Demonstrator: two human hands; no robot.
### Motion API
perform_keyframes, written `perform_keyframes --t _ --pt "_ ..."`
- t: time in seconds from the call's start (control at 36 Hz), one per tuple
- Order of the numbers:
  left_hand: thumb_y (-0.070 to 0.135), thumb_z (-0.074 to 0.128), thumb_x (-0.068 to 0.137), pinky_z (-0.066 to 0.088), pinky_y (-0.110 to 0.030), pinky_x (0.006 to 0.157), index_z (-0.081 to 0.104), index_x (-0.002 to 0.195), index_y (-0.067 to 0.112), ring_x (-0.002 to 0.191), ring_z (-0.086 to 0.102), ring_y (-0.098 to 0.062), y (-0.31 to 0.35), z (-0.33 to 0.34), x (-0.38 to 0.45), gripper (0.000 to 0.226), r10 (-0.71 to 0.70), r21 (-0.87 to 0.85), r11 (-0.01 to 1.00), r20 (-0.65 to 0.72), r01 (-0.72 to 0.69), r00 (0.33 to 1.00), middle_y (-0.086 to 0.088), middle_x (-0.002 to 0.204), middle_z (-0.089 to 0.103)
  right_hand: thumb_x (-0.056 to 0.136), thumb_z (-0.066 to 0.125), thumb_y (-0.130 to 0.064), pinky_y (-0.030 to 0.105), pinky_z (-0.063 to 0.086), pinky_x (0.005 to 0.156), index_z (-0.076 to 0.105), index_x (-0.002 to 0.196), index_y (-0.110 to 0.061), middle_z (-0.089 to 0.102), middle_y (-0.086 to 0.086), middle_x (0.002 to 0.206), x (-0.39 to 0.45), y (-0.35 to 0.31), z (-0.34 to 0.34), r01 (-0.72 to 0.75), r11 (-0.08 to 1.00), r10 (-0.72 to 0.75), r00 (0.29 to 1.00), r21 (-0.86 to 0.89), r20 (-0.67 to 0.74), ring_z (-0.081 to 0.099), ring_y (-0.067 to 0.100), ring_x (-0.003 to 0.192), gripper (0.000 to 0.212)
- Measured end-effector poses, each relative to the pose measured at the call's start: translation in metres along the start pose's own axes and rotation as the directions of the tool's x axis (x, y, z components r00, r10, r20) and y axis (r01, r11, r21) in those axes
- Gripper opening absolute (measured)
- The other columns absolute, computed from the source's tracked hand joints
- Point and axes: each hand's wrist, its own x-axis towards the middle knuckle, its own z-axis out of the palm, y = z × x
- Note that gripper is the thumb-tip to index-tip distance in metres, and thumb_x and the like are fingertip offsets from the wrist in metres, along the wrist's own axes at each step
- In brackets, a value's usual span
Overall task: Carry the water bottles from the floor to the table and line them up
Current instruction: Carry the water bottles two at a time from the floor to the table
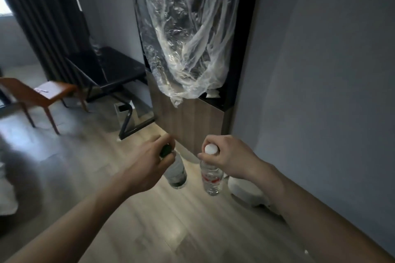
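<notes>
Both hands are full: my left hand (149, 164) grips the green-capped bottle (176, 174) by its neck, my right hand (229, 159) pinches the white-capped bottle (211, 179), both hanging above the floor (171, 230) just before the wooden cabinet (188, 121).

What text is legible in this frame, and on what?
None can be read.
Green-capped bottle in the left hand: pale label, print blurred.
White-capped bottle in the right hand: red label marks, too blurred to read.
Paper on the orange chair: too small to tell.
</notes>
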Motion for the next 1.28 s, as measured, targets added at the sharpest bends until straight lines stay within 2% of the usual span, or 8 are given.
perform_keyframes --t 0.14,0.31,0.39,0.61,0.72,0.86,1.11,1.28 --pt "0.047 0.052 0.096 0.052 -0.036 0.065 0.048 0.094 0.035 0.079 0.051 -0.008 -0.056 -0.026 0.027 0.012 -0.098 0.017 0.995 -0.07 0.099 0.993 0.015 0.091 0.052 0.084 0.068 -0.052 0.04 0.053 0.072 0.061 0.085 -0.027 0.068 -0.01 0.081 0.084 -0.019 0.019 0.05 0.998 -0.05 0.999 0.026 0.02 0.062 0.008 0.078 0.026" --pt "0.046 0.052 0.096 0.051 -0.04 0.069 0.05 0.094 0.033 0.08 0.053 -0.01 -0.136 -0.061 0.05 0.013 -0.176 0.061 0.981 -0.119 0.184 0.977 0.014 0.093 0.054 0.077 0.059 -0.064 0.039 0.054 0.072 0.06 0.086 -0.029 0.068 -0.01 0.081 0.175 -0.057 0.051 0.072 0.997 -0.073 0.997 0.018 0.03 0.062 0.012 0.08 0.036" --pt "0.05 0.05 0.095 0.053 -0.04 0.07 0.05 0.096 0.036 0.081 0.054 -0.01 -0.179 -0.081 0.062 0.014 -0.199 0.079 0.975 -0.113 0.209 0.973 0.014 0.094 0.055 0.074 0.055 -0.066 0.04 0.054 0.072 0.06 0.086 -0.028 0.069 -0.009 0.08 0.216 -0.084 0.069 0.072 0.997 -0.073 0.997 0.02 0.014 0.063 0.014 0.08 0.04" --pt "0.058 0.049 0.094 0.055 -0.034 0.069 0.047 0.099 0.041 0.082 0.055 -0.007 -0.281 -0.144 0.092 0.017 -0.181 0.135 0.972 -0.107 0.195 0.978 0.018 0.096 0.054 0.08 0.061 -0.059 0.041 0.055 0.07 0.06 0.084 -0.031 0.069 -0.01 0.082 0.307 -0.151 0.109 0.033 0.999 -0.033 0.999 0.033 0.01 0.063 0.013 0.08 0.029" --pt "0.055 0.052 0.094 0.057 -0.039 0.073 0.048 0.1 0.04 0.087 0.058 -0.009 -0.33 -0.17 0.111 0.017 -0.186 0.079 0.978 -0.104 0.195 0.977 0.018 0.098 0.056 0.08 0.061 -0.061 0.042 0.057 0.07 0.059 0.085 -0.032 0.069 -0.011 0.083 0.348 -0.173 0.127 0.032 0.998 -0.033 0.999 0.047 0.019 0.065 0.011 0.081 0.03" --pt "0.057 0.051 0.093 0.057 -0.039 0.074 0.047 0.1 0.041 0.087 0.058 -0.009 -0.386 -0.192 0.132 0.018 -0.194 0.095 0.974 -0.11 0.204 0.975 0.018 0.098 0.057 0.074 0.056 -0.068 0.042 0.056 0.071 0.058 0.087 -0.034 0.069 -0.012 0.085 0.405 -0.197 0.148 0.015 1.0 -0.015 1.0 0.027 0.022 0.064 0.012 0.082 0.036" --pt "0.05 0.054 0.094 0.058 -0.033 0.075 0.051 0.098 0.04 0.087 0.058 -0.005 -0.487 -0.217 0.189 0.011 -0.261 0.031 0.964 -0.095 0.265 0.961 0.018 0.096 0.058 0.08 0.063 -0.059 0.038 0.055 0.072 0.059 0.079 -0.034 0.067 -0.013 0.079 0.528 -0.226 0.187 0.039 0.999 -0.04 0.998 0.02 0.044 0.063 0.01 0.081 0.025" --pt "0.048 0.056 0.094 0.059 -0.031 0.077 0.053 0.099 0.039 0.089 0.059 -0.008 -0.563 -0.237 0.253 0.011 -0.291 0.028 0.956 -0.062 0.293 0.955 0.019 0.097 0.059 0.083 0.063 -0.056 0.04 0.056 0.072 0.058 0.086 -0.032 0.068 -0.009 0.086 0.627 -0.239 0.214 0.067 0.996 -0.072 0.994 0.059 0.083 0.063 0.012 0.083 0.025"
